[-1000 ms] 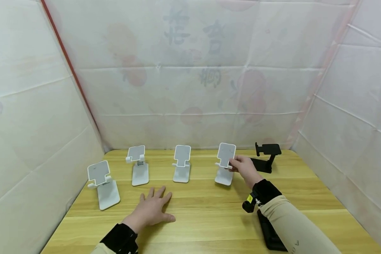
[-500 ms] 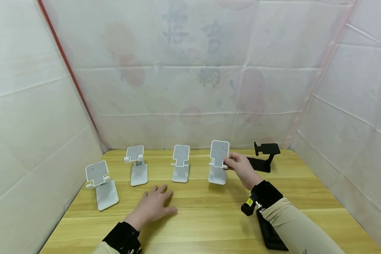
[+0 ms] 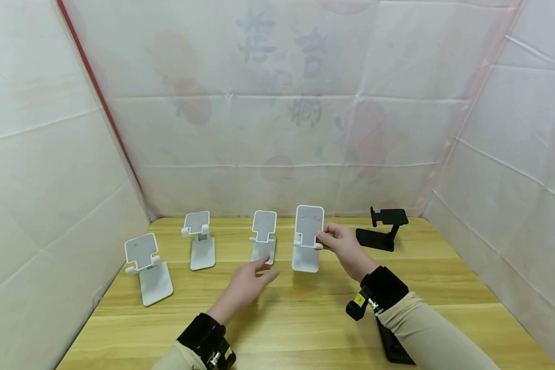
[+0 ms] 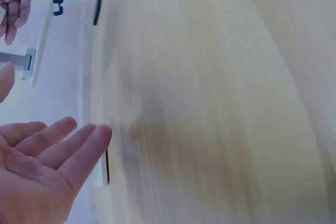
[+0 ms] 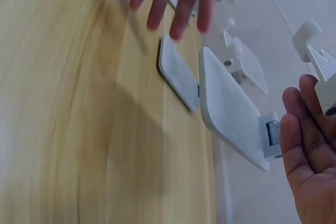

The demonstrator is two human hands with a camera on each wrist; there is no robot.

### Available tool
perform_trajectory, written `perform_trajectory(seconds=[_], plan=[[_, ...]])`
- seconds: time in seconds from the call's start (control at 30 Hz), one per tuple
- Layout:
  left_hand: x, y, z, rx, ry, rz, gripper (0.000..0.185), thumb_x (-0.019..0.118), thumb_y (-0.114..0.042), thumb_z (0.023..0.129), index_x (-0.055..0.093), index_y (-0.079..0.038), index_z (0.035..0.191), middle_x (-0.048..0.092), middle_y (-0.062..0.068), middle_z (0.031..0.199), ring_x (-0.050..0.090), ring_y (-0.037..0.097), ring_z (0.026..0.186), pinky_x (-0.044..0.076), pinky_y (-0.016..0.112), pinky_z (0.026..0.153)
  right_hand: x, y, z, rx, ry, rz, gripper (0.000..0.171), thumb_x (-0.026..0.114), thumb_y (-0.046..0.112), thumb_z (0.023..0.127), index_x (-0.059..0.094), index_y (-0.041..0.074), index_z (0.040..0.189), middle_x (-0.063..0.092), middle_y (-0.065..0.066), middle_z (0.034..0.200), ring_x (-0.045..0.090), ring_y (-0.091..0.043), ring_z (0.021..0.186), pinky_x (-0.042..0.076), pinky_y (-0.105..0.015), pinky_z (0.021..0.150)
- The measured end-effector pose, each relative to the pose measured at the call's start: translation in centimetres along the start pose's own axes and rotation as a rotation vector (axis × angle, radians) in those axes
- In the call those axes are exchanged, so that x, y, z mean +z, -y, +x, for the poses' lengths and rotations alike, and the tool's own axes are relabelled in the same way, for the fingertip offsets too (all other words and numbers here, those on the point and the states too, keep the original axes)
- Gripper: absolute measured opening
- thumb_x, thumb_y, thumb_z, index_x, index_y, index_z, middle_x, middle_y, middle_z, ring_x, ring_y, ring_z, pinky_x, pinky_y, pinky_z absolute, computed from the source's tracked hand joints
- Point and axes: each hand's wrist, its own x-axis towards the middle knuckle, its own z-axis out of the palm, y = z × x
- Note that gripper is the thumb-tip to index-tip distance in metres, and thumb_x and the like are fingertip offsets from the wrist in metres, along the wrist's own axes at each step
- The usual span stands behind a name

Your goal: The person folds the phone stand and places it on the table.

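My right hand pinches a white phone stand by the lower right of its grey-faced plate. In the right wrist view the stand's base hangs clear above the table, its hinge close to my fingers. My left hand reaches toward it with fingers extended, holding nothing; in the head view its fingertips overlap the base of another white phone stand. The left wrist view shows the left palm turned up over the table's edge line.
Two more white phone stands, one at the far left and one beside it, stand on the wooden table. A black phone stand is at the back right. Another black object lies partly under my right forearm. Cloth walls enclose the table.
My right hand has lifted the white phone stand and carried it left, away from the black stand. My left hand has moved right and forward toward it.
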Motion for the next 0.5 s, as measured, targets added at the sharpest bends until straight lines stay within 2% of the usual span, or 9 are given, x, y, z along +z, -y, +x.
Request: perform_trajectory(seconds=[0.13, 0.2, 0.33, 0.5], plan=[[0.9, -0.7, 0.6, -0.066, 0.037, -0.279, 0.082, 0.064, -0.047, 0.1, 0.035, 0.005, 0.155, 0.059, 0.027, 0.14, 0.07, 0.036, 0.107, 0.064, 0.04, 0.083, 0.8, 0.1, -0.3, -0.024, 0.032, 0.017, 0.027, 0.054, 0.02, 0.108, 0.059, -0.006, 0.112, 0.064, -0.013, 0.119, 0.064, -0.022, 0.108, 0.049, -0.05, 0.106], [1.3, -1.0, 0.8, -0.087, 0.054, -0.376, 0.082, 0.065, -0.043, 0.1, 0.031, 0.008, 0.156, 0.055, 0.031, 0.142, 0.066, 0.04, 0.115, 0.064, 0.044, 0.086, 1.2, 0.2, -0.4, -0.037, 0.044, 0.017, 0.028, 0.054, 0.021, 0.108, 0.06, -0.006, 0.111, 0.065, -0.013, 0.118, 0.064, -0.022, 0.107, 0.05, -0.05, 0.105], [2.0, -1.3, 1.2, -0.104, 0.083, -0.463, 0.083, 0.063, -0.044, 0.101, 0.029, 0.01, 0.155, 0.051, 0.034, 0.144, 0.065, 0.042, 0.117, 0.063, 0.047, 0.089, 1.8, 0.1, -0.5, -0.045, 0.063, 0.009, 0.031, 0.056, 0.024, 0.107, 0.061, -0.006, 0.113, 0.066, -0.013, 0.117, 0.065, -0.022, 0.107, 0.053, -0.047, 0.102], [2.4, -1.4, 1.6, -0.101, 0.113, -0.547, 0.071, 0.061, -0.038, 0.104, 0.04, 0.009, 0.151, 0.058, 0.031, 0.136, 0.07, 0.039, 0.109, 0.061, 0.049, 0.092, 2.5, 0.1, -0.6, -0.039, 0.083, 0.009, 0.032, 0.056, 0.024, 0.107, 0.063, -0.006, 0.115, 0.067, -0.013, 0.12, 0.065, -0.021, 0.108, 0.052, -0.044, 0.103]])
